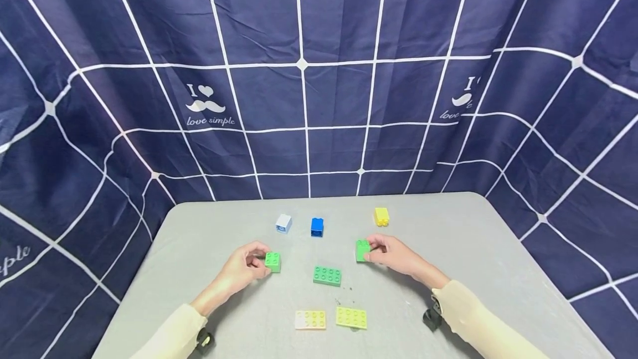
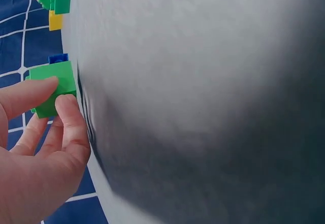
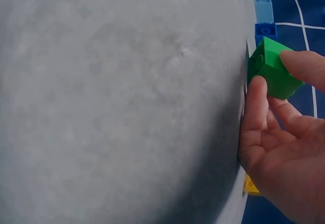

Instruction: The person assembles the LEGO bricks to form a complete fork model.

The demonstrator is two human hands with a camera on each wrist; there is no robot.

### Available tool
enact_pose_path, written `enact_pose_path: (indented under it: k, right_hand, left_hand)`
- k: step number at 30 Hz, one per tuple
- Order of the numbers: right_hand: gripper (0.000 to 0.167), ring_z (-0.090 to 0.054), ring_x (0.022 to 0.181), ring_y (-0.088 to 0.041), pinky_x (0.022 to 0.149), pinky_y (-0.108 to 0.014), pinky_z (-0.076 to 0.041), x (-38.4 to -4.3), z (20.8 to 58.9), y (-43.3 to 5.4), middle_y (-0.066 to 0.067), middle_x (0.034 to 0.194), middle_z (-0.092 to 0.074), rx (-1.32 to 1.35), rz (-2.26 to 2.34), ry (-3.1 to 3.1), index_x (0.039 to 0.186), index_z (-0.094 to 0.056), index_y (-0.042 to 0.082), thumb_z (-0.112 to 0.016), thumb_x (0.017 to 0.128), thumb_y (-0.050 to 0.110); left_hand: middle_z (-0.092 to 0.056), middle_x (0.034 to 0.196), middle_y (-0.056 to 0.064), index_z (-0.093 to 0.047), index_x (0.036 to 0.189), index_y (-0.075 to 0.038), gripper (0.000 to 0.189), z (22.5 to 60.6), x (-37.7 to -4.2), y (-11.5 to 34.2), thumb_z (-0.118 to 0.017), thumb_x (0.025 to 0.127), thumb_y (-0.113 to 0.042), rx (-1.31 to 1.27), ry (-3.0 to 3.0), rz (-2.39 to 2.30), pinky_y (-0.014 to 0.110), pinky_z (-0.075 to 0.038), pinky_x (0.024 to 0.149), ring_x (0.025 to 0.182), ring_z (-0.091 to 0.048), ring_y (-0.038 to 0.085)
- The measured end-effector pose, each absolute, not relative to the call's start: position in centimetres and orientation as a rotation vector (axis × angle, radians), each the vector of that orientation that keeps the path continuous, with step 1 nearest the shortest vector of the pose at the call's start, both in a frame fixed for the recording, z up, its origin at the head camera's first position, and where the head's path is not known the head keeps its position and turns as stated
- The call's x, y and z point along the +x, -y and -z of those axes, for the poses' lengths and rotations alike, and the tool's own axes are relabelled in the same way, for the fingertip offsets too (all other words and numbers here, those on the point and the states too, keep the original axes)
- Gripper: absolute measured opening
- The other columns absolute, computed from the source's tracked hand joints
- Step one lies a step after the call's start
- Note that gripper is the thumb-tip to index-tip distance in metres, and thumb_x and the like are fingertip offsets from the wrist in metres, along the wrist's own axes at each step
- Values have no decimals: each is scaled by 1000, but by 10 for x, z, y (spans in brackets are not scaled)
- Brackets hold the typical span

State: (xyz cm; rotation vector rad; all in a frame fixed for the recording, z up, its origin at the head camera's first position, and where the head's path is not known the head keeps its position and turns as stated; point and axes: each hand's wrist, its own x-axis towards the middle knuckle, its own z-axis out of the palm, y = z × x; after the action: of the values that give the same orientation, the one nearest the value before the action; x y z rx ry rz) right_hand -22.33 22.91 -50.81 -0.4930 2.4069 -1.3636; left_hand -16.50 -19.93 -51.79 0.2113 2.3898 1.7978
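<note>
My left hand [image 1: 242,266] pinches a green toy brick [image 1: 272,262], its studs facing up in the head view. In the left wrist view, the thumb and fingers lie against the sides of that brick [image 2: 53,84]. Across the table, my right hand [image 1: 391,254] grips a second green brick [image 1: 362,251] between thumb and fingers. A hollow underside of this brick [image 3: 274,69] shows in the right wrist view. Between the hands, nearer the front, lies a longer green brick [image 1: 327,276] that neither hand touches.
Farther back on the grey table [image 1: 224,226] stand a light blue brick [image 1: 283,224], a dark blue brick [image 1: 317,227] and a yellow brick [image 1: 381,216]. Toward the front lie a pale yellow brick [image 1: 310,319] and a yellow-green brick [image 1: 351,317]. A dark blue checked curtain [image 1: 339,98] surrounds the table.
</note>
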Motion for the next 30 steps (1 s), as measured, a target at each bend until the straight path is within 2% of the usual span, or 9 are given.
enact_pose_path:
  k: [6, 11, 20, 30]
  right_hand:
    - [41, -61, 95, -19, 75, -26, -51, -223, 507, -229, -8, 113, -69, -497, 1369, -2358, 133, -66, -5, -73, 100, 17]
    - [40, -61, 96, -20, 75, -26, -51, -221, 506, -229, -9, 114, -69, -492, 1395, -2340, 133, -66, -6, -73, 100, 15]
    - [44, -63, 95, -17, 77, -26, -51, -220, 507, -228, -10, 113, -70, -436, 1430, -2374, 133, -66, -5, -78, 97, 18]
    - [43, -62, 95, -19, 78, -26, -50, -216, 506, -227, -10, 113, -70, -405, 1450, -2405, 131, -68, -5, -80, 95, 17]
  left_hand:
    - [-69, 111, 11, -71, 121, 0, 37, 517, -164, 209, -78, 85, 8, 188, -2422, -1767, 25, -45, 59, 81, -60, 16]
    - [-69, 113, 14, -69, 124, 3, 40, 512, -164, 218, -77, 85, 9, 195, -2406, -1787, 25, -47, 63, 82, -60, 17]
    - [-69, 114, 13, -68, 124, 2, 40, 510, -164, 235, -79, 86, 8, 146, -2459, -1735, 25, -45, 58, 74, -58, 15]
    - [-67, 114, 15, -64, 125, 4, 40, 516, -164, 244, -75, 88, 9, 147, -2411, -1756, 25, -44, 60, 77, -54, 16]
